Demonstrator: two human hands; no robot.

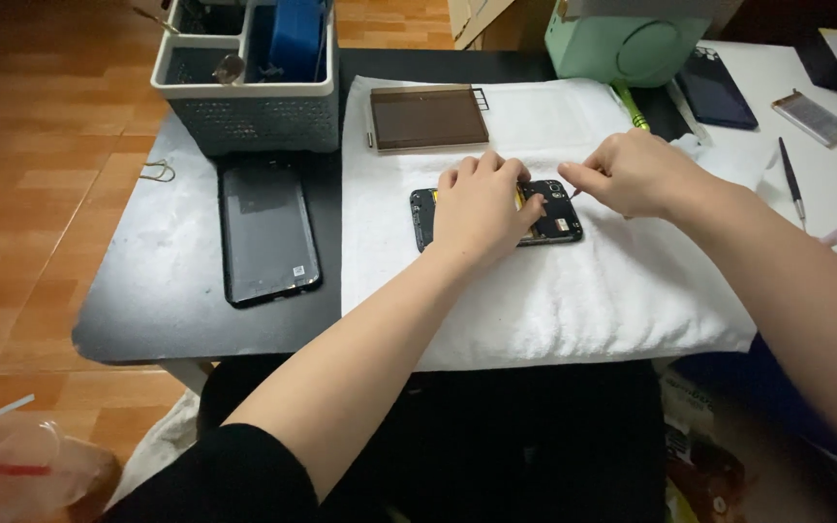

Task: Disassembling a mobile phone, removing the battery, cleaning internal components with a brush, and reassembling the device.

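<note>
We see an opened phone (559,221), its back cover off and its dark insides showing, lying flat on a white towel (554,310) spread over the dark worktop (147,310). Our left hand (481,208) lies over the phone's middle, palm down and fingers curled, pressing it onto the towel and hiding much of it. Our right hand (632,174) hovers at the phone's upper right corner with thumb and forefinger pinched together; whether they hold a small tool or part we cannot tell, as only a thin dark tip shows by the fingertips.

Above the phone on the towel rests a brown rectangular panel (428,118). To the left, off the towel, a black phone back (268,232) lies flat on the worktop, and behind it stands a grey plastic basket (254,121) holding a blue item. A pale green device (627,44) sits at the towel's far edge, with a green-handled tool (632,108) just beside it. On the white surface at right lie another dark phone (719,89) and a slim dark tool (791,179).
</note>
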